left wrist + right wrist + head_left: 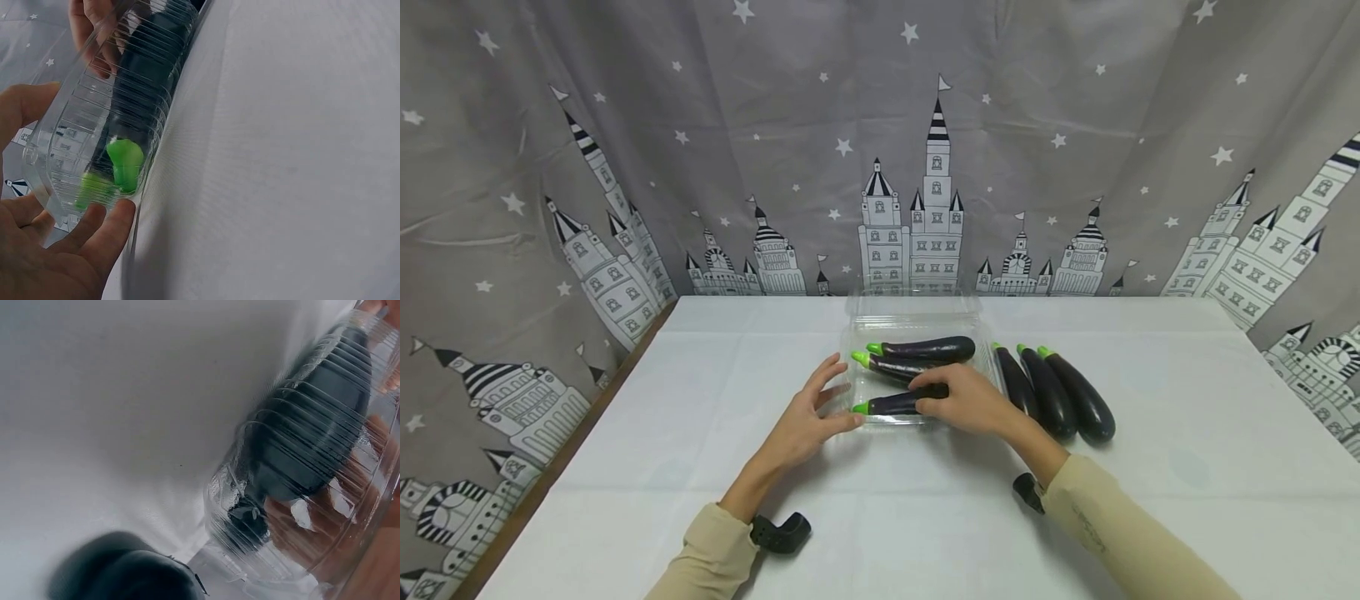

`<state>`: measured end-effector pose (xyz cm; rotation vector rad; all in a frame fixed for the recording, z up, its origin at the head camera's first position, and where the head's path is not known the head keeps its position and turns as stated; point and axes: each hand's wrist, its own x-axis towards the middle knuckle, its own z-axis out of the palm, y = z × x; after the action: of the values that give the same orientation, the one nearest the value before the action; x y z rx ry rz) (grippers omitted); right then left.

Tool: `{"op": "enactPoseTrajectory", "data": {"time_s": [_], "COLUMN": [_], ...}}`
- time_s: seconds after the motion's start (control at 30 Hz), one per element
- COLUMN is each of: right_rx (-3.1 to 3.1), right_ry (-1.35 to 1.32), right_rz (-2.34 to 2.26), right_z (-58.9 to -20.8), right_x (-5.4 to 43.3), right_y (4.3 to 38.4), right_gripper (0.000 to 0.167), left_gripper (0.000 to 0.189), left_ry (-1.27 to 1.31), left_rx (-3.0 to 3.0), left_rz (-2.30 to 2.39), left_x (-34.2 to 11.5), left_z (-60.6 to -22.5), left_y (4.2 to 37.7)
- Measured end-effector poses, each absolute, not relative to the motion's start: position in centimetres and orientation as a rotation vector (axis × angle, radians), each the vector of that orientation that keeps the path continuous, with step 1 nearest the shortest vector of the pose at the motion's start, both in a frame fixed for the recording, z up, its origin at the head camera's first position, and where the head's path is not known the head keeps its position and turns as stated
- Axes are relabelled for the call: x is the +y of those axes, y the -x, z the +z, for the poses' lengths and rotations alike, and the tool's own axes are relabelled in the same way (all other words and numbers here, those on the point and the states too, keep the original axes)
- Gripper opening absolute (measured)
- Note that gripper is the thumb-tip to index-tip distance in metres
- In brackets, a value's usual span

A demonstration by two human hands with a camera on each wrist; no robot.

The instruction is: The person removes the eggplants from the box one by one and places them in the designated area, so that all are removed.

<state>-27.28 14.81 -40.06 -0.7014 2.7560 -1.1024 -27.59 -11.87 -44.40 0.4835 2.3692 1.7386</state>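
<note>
Eggplant lies crosswise in the box, stem pointing left, right hand pinching it, left hand spread

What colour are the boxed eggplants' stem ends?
The stem ends are bright green, clearest in the head view.

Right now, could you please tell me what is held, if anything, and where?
The right hand grips the nearest eggplant in the clear container by its stemless half; the left hand touches the container's corner.
</note>
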Motion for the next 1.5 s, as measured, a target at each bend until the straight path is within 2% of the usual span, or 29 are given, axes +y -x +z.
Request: {"op": "enactPoseTrajectory", "data": {"time_s": [1.5], "right_rx": [2.751], "right_ry": [0.636], "right_rz": [-1.119], "right_z": [-40.59], "right_x": [14.05], "right_y": [27.54], "right_gripper": [0.027], "left_gripper": [0.083], "left_ry": [-0.517], "left_rx": [2.348], "left_rz": [1.762], "left_x": [-11.99], "left_z": [-44.19], "left_y": [27.49]}}
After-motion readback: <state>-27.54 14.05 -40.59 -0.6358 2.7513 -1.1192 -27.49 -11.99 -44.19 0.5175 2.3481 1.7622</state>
